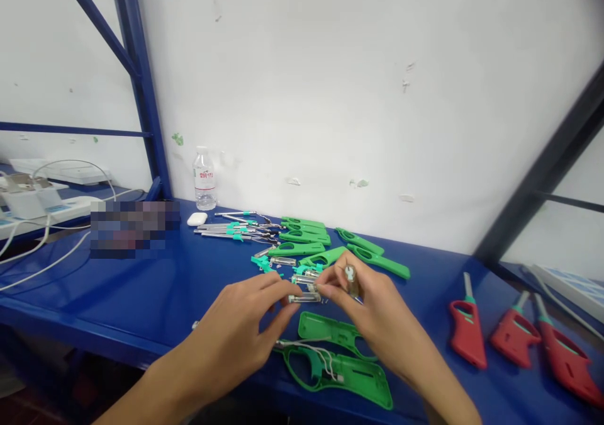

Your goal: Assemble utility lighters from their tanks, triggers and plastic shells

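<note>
My left hand (250, 315) pinches one end of a small clear fuel tank (306, 297) between thumb and forefinger. Close by on the right, my right hand (363, 289) is closed around a clear brownish cylinder with a white end (350, 274). Its thumb and forefinger meet at the tank's other end, where a tiny part may be hidden. Below both hands lies an opened green lighter casing: one half (333, 332) is bare inside, while the other (363, 378) holds a teal trigger (314, 365) and white wires. More clear tanks (283, 261) and teal triggers (262, 262) lie just beyond.
Several green casing halves (302, 249) and metal lighter rods (231, 236) lie toward the wall. Red lighters (467, 330) lie at the right. A water bottle (204, 179), a white case (197, 219) and a power strip (70, 208) are on the left. Blue posts (141, 85) flank the table.
</note>
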The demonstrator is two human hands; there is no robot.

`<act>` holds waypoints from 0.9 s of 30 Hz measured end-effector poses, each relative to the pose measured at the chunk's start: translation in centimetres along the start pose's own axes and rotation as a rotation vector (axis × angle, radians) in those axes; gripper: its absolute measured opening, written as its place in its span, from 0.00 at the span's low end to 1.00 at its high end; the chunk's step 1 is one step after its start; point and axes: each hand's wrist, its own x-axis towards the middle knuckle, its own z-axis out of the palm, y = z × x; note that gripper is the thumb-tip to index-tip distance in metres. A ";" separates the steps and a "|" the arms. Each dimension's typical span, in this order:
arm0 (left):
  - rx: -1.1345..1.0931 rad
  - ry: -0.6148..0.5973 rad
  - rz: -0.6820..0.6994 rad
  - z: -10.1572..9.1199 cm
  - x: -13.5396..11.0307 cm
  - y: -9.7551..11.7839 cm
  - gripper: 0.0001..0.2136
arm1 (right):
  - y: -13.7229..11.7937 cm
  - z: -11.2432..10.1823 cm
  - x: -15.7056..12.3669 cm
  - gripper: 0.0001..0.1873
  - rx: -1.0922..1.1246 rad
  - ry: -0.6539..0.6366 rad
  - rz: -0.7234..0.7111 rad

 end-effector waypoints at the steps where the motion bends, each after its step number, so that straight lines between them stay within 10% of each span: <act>1: -0.020 0.009 0.011 0.0 0.0 0.2 0.09 | -0.5 0.4 0.0 0.14 0.045 0.018 0.003; 27: -1.041 0.024 -0.460 -0.1 0.8 1.8 0.19 | -3.4 3.7 0.4 0.27 0.481 0.362 -0.057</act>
